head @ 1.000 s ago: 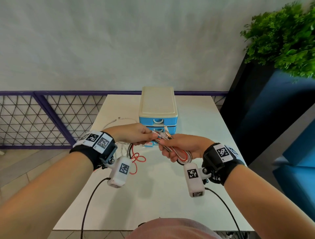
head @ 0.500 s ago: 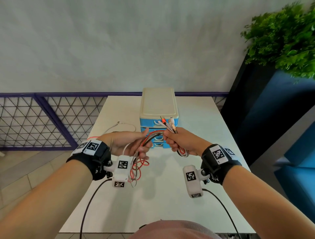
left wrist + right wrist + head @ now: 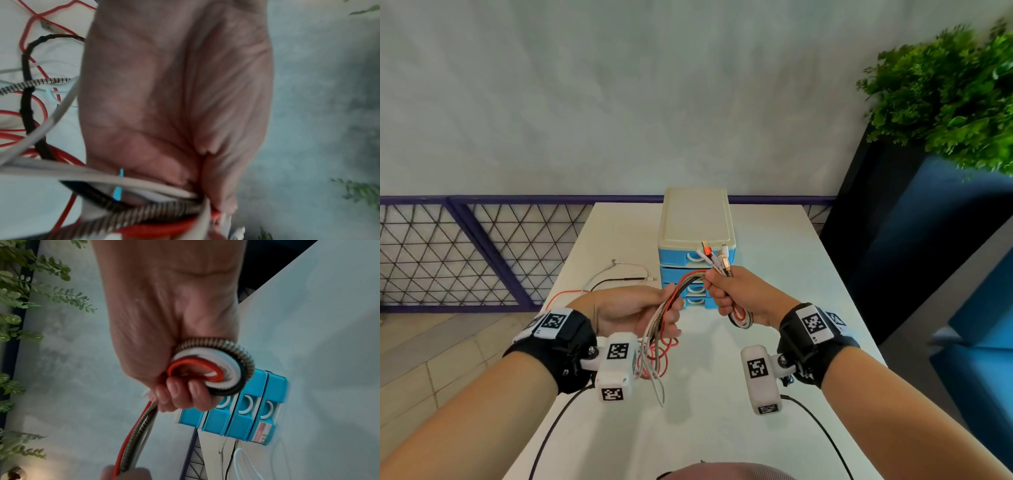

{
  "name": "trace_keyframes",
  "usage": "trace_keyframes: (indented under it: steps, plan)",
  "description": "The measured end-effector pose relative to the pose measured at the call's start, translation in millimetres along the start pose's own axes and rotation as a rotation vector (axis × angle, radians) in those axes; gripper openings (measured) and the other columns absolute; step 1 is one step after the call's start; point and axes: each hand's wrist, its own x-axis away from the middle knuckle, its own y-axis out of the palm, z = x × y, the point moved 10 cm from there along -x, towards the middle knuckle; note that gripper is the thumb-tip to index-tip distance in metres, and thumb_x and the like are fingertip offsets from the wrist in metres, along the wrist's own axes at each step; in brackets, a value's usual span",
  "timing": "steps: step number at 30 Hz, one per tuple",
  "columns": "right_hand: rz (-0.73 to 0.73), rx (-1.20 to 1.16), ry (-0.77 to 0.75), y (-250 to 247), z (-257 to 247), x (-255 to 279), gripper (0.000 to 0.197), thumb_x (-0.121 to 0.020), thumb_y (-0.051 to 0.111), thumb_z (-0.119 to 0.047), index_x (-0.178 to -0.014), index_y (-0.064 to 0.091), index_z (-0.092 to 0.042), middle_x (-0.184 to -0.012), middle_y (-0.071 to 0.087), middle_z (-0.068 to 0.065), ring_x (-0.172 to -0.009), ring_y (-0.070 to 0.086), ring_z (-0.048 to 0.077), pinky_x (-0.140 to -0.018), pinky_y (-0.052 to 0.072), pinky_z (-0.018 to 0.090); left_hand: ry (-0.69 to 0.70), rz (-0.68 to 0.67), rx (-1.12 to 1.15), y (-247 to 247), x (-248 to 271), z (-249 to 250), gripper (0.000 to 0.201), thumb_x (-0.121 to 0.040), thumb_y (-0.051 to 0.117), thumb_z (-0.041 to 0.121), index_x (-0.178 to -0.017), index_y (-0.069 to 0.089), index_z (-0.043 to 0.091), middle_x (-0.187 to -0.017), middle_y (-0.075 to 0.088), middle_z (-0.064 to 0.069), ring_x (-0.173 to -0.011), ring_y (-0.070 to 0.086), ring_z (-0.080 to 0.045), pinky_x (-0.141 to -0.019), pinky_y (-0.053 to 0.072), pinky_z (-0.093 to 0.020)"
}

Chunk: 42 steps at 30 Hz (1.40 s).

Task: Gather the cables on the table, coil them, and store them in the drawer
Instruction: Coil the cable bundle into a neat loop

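My right hand (image 3: 736, 294) grips a bundle of cables (image 3: 686, 284), red, white, black and braided. Their plugs (image 3: 715, 255) stick up from the fist and a short loop (image 3: 739, 317) hangs below it. In the right wrist view the loop (image 3: 216, 363) curls out of the closed fingers (image 3: 179, 392). My left hand (image 3: 640, 313) holds the same bundle a little lower, fingers curled round it (image 3: 156, 209). The loose ends (image 3: 657, 359) dangle to the white table (image 3: 722, 411). The blue drawer unit (image 3: 697, 236), drawers closed, stands just behind both hands.
More cable lengths, white, black and red (image 3: 619, 277), trail over the table's left side and edge. A purple mesh railing (image 3: 465, 253) runs at left. A dark planter with a green plant (image 3: 945, 102) stands at right.
My hands have drawn apart: the left slid down and left along the bundle, the right rose with the plugs pointing up. More cable is stretched between them.
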Motion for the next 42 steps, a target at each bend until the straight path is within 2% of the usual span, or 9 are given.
trace_keyframes:
  steps: [7,11,14,19,24,28,34,38,42]
  plan:
    - [0.170,-0.094,-0.010,-6.5,0.9,-5.6,0.036,-0.103,0.037,-0.038,-0.079,0.050,-0.015,-0.055,0.034,-0.006,-0.047,0.031,0.008,-0.048,0.033,0.020,0.190,0.416,-0.467,7.1,-17.4,21.1,0.033,-0.103,0.028,0.034,-0.078,0.042,0.017,-0.061,0.040,0.002,-0.047,0.044,-0.011,-0.053,0.038,-0.024]
    - [0.189,-0.253,0.059,-4.2,8.7,-8.2,0.055,-0.096,0.036,-0.058,-0.074,0.055,-0.012,-0.056,0.050,0.003,-0.051,0.044,0.014,-0.055,0.044,0.027,0.330,0.648,-0.909,25.0,-14.7,37.0,0.030,-0.102,0.029,0.036,-0.082,0.045,0.019,-0.065,0.049,0.005,-0.048,0.053,-0.013,-0.055,0.044,-0.029]
    - [0.127,-0.293,0.062,6.5,7.1,-7.1,0.061,-0.097,0.032,-0.058,-0.097,0.066,-0.008,-0.081,0.074,0.013,-0.071,0.069,0.020,-0.070,0.058,0.030,0.422,0.766,-1.135,47.4,-8.6,48.2,0.026,-0.101,0.028,0.038,-0.098,0.048,0.022,-0.069,0.057,0.006,-0.057,0.059,-0.014,-0.063,0.052,-0.034]
    - [0.087,-0.538,0.098,10.1,8.2,-4.5,0.062,-0.086,0.036,-0.072,-0.078,0.060,-0.015,-0.063,0.061,0.001,-0.055,0.062,0.014,-0.047,0.049,0.021,0.333,0.867,-1.398,63.6,-8.6,60.6,0.028,-0.102,0.026,0.037,-0.105,0.042,0.015,-0.083,0.058,-0.001,-0.073,0.055,-0.018,-0.061,0.042,-0.031]
    - [0.037,-0.367,0.086,11.8,0.8,-3.0,0.037,-0.074,0.069,-0.057,-0.074,0.059,-0.021,-0.071,0.051,0.004,-0.060,0.053,0.015,-0.050,0.045,0.023,0.263,0.837,-1.630,73.7,-9.4,65.3,0.026,-0.099,0.032,0.020,-0.118,0.046,0.008,-0.100,0.062,-0.009,-0.093,0.061,-0.029,-0.067,0.036,-0.032]
    - [0.126,-0.249,0.047,4.0,-7.1,-3.6,0.032,-0.093,0.057,-0.043,-0.074,0.056,-0.018,-0.062,0.049,0.003,-0.050,0.051,0.012,-0.046,0.043,0.021,0.199,0.703,-1.474,65.0,-16.5,63.1,0.032,-0.101,0.031,0.020,-0.121,0.048,0.002,-0.108,0.061,-0.016,-0.099,0.059,-0.032,-0.073,0.037,-0.031]
    - [0.227,-0.154,-0.029,-0.2,-11.0,-4.8,0.035,-0.097,0.049,-0.046,-0.081,0.055,-0.015,-0.067,0.058,0.004,-0.057,0.058,0.021,-0.056,0.049,0.031,0.137,0.479,-1.136,49.1,-31.3,54.5,0.023,-0.099,0.033,0.022,-0.090,0.048,0.008,-0.070,0.058,-0.010,-0.048,0.052,-0.019,-0.045,0.042,-0.025]
    - [0.300,-0.123,-0.043,3.8,-6.5,-5.0,0.040,-0.097,0.046,-0.050,-0.075,0.052,-0.017,-0.054,0.055,-0.007,-0.037,0.045,0.015,-0.036,0.034,0.019,0.012,0.294,-0.853,52.3,-27.7,35.0,0.037,-0.102,0.027,0.021,-0.077,0.051,0.008,-0.061,0.051,-0.007,-0.046,0.057,-0.015,-0.053,0.048,-0.027]
    - [0.300,-0.265,-0.035,13.6,-0.4,-8.1,0.038,-0.096,0.049,-0.046,-0.071,0.052,-0.018,-0.063,0.049,-0.003,-0.055,0.043,0.014,-0.052,0.037,0.029,-0.092,0.158,-0.690,54.4,-13.1,21.6,0.036,-0.103,0.031,0.027,-0.082,0.053,0.008,-0.069,0.057,-0.006,-0.059,0.062,-0.016,-0.067,0.051,-0.028]
